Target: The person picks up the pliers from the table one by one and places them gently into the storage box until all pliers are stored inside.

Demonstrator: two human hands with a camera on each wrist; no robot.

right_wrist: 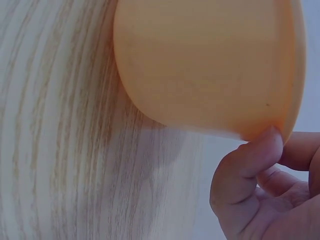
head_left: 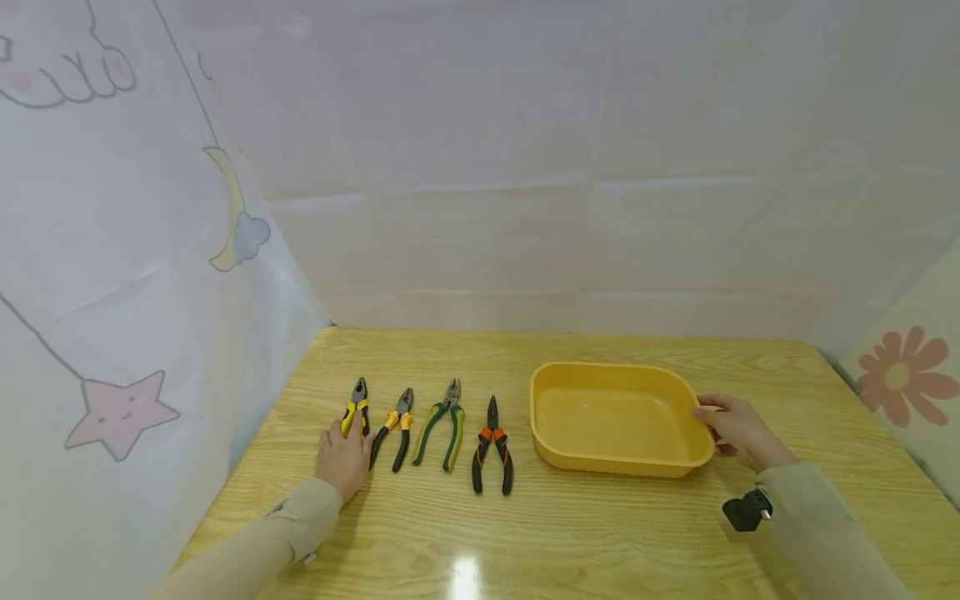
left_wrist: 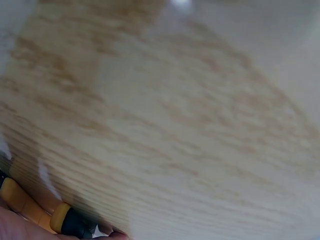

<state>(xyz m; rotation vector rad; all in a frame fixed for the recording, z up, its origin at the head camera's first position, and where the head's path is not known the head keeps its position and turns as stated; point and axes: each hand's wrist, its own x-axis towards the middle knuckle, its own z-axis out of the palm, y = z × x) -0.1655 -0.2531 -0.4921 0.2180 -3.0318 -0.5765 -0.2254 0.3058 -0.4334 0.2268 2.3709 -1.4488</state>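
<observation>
At the left end of a row of pliers, my left hand [head_left: 345, 458] holds the yellow-and-black pliers [head_left: 361, 392] by the handles, their jaws pointing away from me. The handles are partly hidden under the fingers; the pliers' yellow and black parts [left_wrist: 31, 206] show at the lower corner of the left wrist view. My right hand [head_left: 742, 432] grips the right rim of a yellow plastic tray [head_left: 622, 463], thumb on the outer wall and fingers over the edge, as the right wrist view shows. The tray holds nothing.
Beside the left hand lie orange-and-black pliers [head_left: 405, 418], then green-and-yellow pliers [head_left: 437, 414], then long-nose pliers [head_left: 492, 433] with red-orange and black handles. All rest on a wooden table [head_left: 390, 542]. A pale printed cloth [head_left: 480, 208] hangs behind it and at the sides.
</observation>
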